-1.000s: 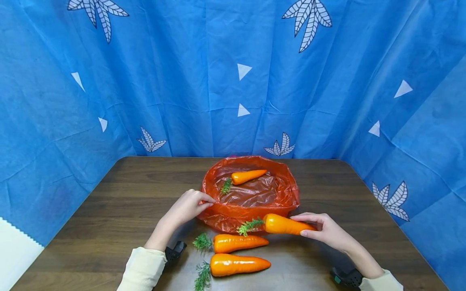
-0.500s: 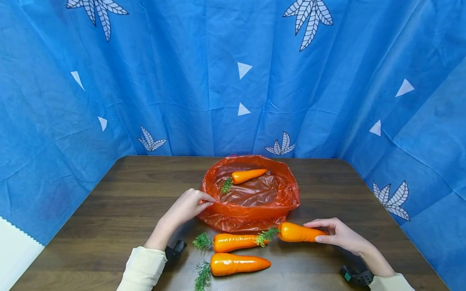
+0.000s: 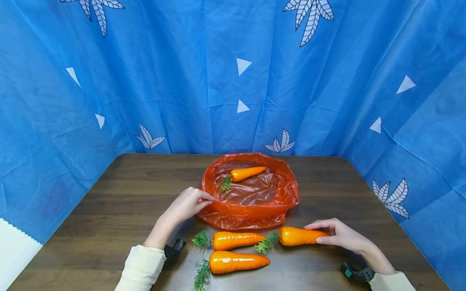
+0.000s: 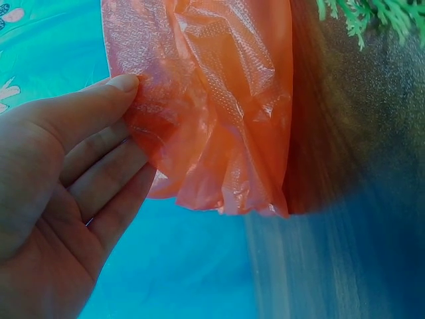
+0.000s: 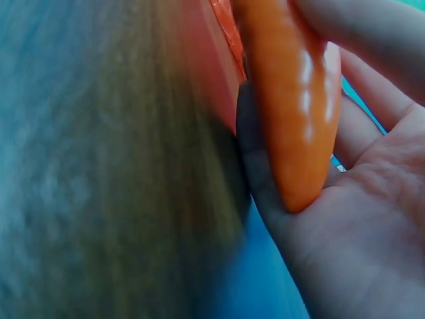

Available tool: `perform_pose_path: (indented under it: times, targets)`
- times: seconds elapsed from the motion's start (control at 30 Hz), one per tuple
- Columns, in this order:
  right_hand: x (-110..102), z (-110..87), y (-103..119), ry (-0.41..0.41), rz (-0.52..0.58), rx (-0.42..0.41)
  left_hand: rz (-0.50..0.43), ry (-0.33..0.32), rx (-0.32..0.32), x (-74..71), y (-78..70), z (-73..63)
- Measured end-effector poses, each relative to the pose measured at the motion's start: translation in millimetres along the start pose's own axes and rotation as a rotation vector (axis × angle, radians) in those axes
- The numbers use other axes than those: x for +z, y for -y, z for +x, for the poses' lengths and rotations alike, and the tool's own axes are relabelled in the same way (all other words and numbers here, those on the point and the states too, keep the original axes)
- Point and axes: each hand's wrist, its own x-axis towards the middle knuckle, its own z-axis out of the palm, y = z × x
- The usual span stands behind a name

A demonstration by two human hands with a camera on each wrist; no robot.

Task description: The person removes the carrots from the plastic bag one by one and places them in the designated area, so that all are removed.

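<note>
Left hand (image 3: 189, 203) pinches red bag (image 3: 242, 219) at its eight o'clock; right hand (image 3: 340, 234) pinches rightmost carrot (image 3: 295, 236). We judge: tugging could tear bag.

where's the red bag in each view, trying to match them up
Head: red bag just below centre.
Left wrist: red bag at upper middle, pinched by the left hand.
Right wrist: red bag, a blurred strip at upper middle, left of the carrot.
Shared landmark: wooden table.
</note>
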Motion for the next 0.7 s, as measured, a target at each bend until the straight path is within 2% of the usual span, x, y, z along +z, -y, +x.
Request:
perform_pose_path:
  times: [0.3, 0.7]
  targets:
    - [3.7, 1.0, -6.4, 0.049, -0.024, -0.041, -0.007, 0.018, -0.007, 2.2, 0.7, -0.8]
    - [5.2, 2.4, -3.3, 0.026, -0.075, -0.057, 0.008, 0.004, 0.015, 2.6, 2.0, 0.3]
